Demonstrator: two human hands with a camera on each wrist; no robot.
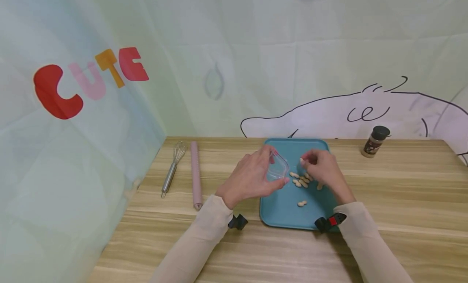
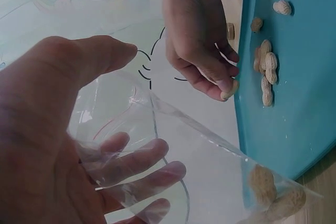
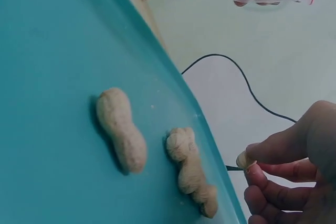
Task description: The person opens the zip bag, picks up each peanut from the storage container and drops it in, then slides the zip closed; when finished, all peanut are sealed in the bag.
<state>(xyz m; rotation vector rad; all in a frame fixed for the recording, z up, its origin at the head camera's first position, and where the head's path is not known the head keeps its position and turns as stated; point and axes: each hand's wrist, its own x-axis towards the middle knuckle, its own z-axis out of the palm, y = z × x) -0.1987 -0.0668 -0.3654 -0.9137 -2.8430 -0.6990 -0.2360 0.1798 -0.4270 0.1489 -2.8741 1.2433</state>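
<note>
My left hand (image 1: 252, 175) holds a clear zip bag (image 1: 278, 169) by its mouth, thumb and fingers spread so that the mouth gapes. In the left wrist view, peanuts (image 2: 283, 205) lie at the bottom of the bag. Above the far right part of a blue tray (image 1: 283, 214), my right hand (image 1: 324, 168) pinches a peanut (image 2: 229, 91) between thumb and fingertips, to the right of the bag. Several loose peanuts (image 1: 303, 183) lie grouped on the tray below the hands. One lone peanut (image 1: 302, 203) sits nearer the tray's front.
Left of the tray lie a pink rolling-pin-like stick (image 1: 196, 173) and a metal whisk (image 1: 173, 169). A spice jar with a black lid (image 1: 375, 141) stands at the back right of the wooden table (image 1: 409, 201). Printed cloth hangs behind and at the left.
</note>
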